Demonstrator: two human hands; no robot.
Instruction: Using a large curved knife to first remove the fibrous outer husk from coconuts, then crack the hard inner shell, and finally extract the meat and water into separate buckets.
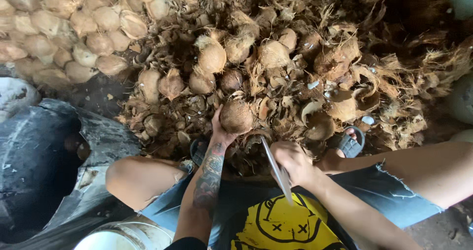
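Closest to me, my right hand [291, 160] grips a knife [277, 170]; my left hand [220, 131] cups a brown coconut [236, 116] above the husk pile [315, 77].

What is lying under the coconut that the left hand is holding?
Under the coconut in the left hand lies a heap of husk pieces and broken shells. The ground beneath the heap is covered, so it cannot be seen.

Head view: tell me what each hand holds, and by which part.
The left hand grips a brown husked coconut from below and its left side. The right hand holds a long knife by its handle end, the blade crossing the hand.
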